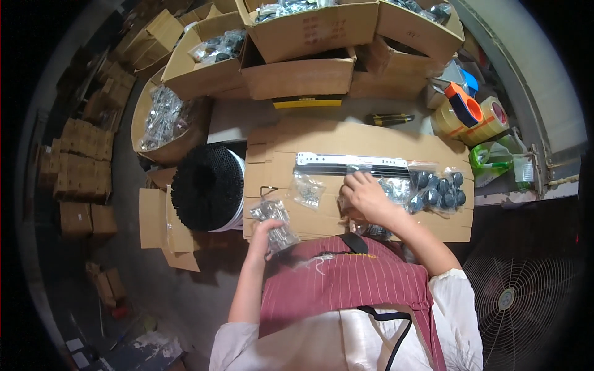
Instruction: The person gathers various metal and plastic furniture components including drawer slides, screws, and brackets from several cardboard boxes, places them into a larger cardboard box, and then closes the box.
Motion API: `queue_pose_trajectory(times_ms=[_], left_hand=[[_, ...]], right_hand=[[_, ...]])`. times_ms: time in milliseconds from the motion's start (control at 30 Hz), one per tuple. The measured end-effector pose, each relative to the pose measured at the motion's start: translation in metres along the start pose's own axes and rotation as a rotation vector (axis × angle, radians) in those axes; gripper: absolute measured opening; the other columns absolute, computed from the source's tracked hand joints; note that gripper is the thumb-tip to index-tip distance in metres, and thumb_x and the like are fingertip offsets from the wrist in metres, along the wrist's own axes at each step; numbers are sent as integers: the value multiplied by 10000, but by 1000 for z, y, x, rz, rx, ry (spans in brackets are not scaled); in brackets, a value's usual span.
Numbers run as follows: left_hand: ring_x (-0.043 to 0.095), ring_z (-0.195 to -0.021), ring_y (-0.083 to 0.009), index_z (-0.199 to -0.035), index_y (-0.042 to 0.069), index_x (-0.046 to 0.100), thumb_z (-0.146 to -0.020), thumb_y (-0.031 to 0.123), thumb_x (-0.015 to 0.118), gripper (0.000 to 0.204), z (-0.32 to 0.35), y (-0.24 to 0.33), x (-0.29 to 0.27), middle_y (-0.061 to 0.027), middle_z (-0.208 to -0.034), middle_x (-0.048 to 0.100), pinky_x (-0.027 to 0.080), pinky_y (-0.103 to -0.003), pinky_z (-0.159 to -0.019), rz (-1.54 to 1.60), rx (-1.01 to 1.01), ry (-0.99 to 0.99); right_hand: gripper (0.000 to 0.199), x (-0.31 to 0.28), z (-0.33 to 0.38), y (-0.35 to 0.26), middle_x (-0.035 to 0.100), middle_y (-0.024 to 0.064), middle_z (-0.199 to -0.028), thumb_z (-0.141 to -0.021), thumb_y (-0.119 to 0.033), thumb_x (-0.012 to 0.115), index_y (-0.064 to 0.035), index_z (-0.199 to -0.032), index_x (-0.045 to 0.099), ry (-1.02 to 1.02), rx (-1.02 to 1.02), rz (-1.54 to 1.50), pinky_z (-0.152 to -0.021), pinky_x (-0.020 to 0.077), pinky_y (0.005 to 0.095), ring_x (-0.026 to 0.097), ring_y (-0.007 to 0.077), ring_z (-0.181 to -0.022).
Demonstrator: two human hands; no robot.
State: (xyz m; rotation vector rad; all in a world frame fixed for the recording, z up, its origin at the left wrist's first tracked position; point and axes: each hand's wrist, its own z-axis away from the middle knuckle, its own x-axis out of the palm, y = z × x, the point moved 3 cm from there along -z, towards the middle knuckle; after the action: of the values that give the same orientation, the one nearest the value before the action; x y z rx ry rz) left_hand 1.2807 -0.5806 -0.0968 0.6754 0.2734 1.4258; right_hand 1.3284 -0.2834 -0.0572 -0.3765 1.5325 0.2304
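My left hand (265, 234) is closed around a clear plastic bag of shiny metal parts (278, 217) at the near left edge of the cardboard sheet (272, 139). Over the middle of the sheet, my right hand (370, 199) has its fingers curled down among clear plastic bags; what lies under the fingertips is hidden. Just beyond it lie white and black metal rails (322, 161). A small bag of tiny parts (307, 190) rests between my hands. To the right of my right hand are a bag of grey parts (396, 189) and a bag of black round parts (442, 190).
Open cartons (309, 31) of bagged parts are stacked along the back. A round bundle of black tubes (207, 185) stands left of the sheet. A yellow-black utility knife (390, 119), an orange tape dispenser (464, 105) and tape rolls (486, 127) sit back right. A fan (507, 299) stands near right.
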Motion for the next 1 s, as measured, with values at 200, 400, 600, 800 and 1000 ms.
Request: queue_pose_trajectory(times_ms=[200, 400, 600, 800, 1000], left_hand=[[655, -876, -161, -1342, -12, 602, -709, 49, 623, 636, 4, -6, 25, -74, -1039, 682, 536, -291, -792, -115, 503, -94], [637, -850, -140, -1385, -14, 566, -714, 29, 635, 676, -1, -7, 33, -63, -1051, 661, 521, -268, -779, -164, 550, -181], [621, -822, -128, -1389, -11, 557, -751, 14, 622, 642, 16, -12, 34, -48, -995, 630, 509, -260, -764, -300, 538, -197], [633, -893, -145, -1375, -13, 564, -750, 6, 611, 626, 23, -4, 9, -62, -1036, 654, 512, -272, -807, -170, 498, -30], [611, -1078, -167, -1375, -31, 559, -754, -9, 620, 625, 32, 9, 0, -94, -1219, 640, 500, -290, -931, -182, 551, -13]], right_hand=[[326, -28, 25, 25, 621, 159, -1119, -857, -198, 698, 8, -1095, 616, 356, 221, -560, -682, 560, 403, 671, 294, -781], [380, -40, 49, 54, 640, 139, -1148, -893, -262, 753, 5, -1145, 652, 425, 468, -412, -799, 551, 398, 673, 302, -916], [257, -31, 35, 57, 661, 128, -1132, -890, -175, 711, -27, -1100, 706, 403, 326, -179, -993, 451, 435, 601, 333, -1082], [253, 14, 29, 92, 676, 122, -1043, -850, -123, 684, -117, -1094, 754, 453, 529, -391, -935, 467, 444, 611, 331, -1034], [271, 12, 34, 78, 683, 145, -1019, -871, -99, 674, -98, -1129, 755, 462, 579, -350, -908, 490, 432, 628, 338, -999]])
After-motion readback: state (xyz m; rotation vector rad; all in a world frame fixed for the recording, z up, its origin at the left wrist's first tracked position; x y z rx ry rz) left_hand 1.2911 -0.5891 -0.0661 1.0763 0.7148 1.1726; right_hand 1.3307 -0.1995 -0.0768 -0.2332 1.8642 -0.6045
